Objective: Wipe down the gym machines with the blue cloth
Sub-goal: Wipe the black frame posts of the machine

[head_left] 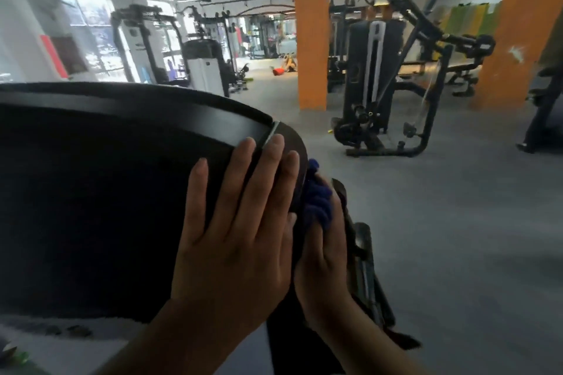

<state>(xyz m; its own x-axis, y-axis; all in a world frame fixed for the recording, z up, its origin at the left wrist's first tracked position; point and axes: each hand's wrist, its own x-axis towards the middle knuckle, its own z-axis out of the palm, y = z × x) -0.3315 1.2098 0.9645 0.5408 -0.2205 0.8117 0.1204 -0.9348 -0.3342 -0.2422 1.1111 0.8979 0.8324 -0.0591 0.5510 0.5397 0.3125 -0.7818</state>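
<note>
- Hands met at the curved right edge of the black machine panel.
- The left hand lay flat on it, fingers straight and slightly spread.
- The right hand gripped the blue cloth, bunched against the panel's outer rim.
- Grey floor lay open to the right, as far as a weight machine and an orange pillar.
</note>
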